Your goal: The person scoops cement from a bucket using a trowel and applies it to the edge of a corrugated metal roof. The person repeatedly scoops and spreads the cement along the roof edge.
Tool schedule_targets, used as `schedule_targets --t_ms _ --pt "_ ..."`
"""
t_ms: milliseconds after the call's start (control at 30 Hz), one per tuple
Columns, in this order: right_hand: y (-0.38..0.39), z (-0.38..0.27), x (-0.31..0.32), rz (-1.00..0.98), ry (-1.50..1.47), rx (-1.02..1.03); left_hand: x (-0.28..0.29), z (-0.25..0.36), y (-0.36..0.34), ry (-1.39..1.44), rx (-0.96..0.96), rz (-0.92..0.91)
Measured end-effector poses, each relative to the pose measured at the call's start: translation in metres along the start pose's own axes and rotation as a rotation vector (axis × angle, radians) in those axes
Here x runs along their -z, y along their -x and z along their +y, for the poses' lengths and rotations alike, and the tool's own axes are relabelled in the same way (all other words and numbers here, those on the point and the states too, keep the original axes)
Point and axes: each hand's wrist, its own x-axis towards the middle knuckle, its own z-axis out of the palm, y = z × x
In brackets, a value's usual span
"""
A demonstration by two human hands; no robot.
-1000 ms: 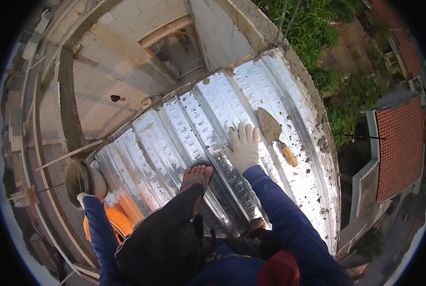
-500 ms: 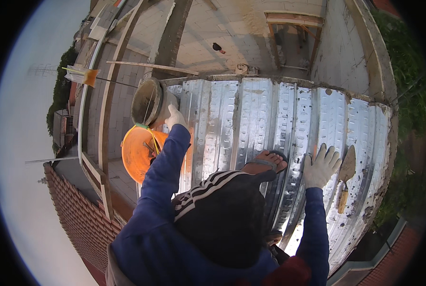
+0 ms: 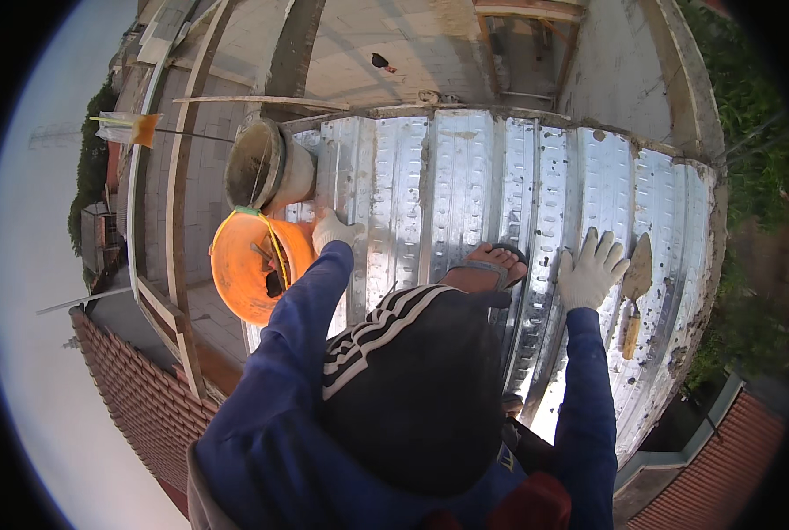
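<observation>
My right hand (image 3: 591, 270), in a pale work glove, lies flat on the ribbed metal decking (image 3: 465, 177) with its fingers spread. Just right of it is a pointed trowel (image 3: 637, 274) with a mortar-smeared blade and a wooden handle, apart from the hand. My left hand (image 3: 334, 231), gloved too, is over the decking close beside the orange bucket (image 3: 235, 256); its thumb stands apart and no held object shows. That bucket has a yellow handle and some tools inside. Behind it stands a grey mortar-stained bucket (image 3: 299, 177), tilted.
Wooden beams (image 3: 181, 177) run along the left, with a drop beyond them. A bag of orange liquid (image 3: 138, 129) hangs from a rod there. My sandalled foot (image 3: 492, 267) is on the decking between my hands. Block walls (image 3: 394, 44) surround an opening below the far edge.
My left hand has come away from the grey bucket's side, down and slightly right, to beside the orange bucket. My right hand stays flat near the trowel. The whole view has shifted a little.
</observation>
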Motion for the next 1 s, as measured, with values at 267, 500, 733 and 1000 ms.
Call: schedule_targets --t_ms 267,500,733,1000 --pt "0.000 0.007 -0.004 -0.141 0.066 0.045 0.001 -0.001 -0.008 0.029 0.037 -0.003" --pt "0.002 0.012 -0.011 -0.156 0.117 0.058 0.006 0.001 -0.006 -0.015 -0.004 -0.035" --pt "-0.008 -0.003 0.007 -0.310 0.083 -0.022 0.017 -0.001 -0.011 0.077 0.100 -0.108" --pt "-0.005 -0.001 0.007 -0.134 0.122 0.032 0.027 0.023 -0.023 0.113 0.074 -0.037"
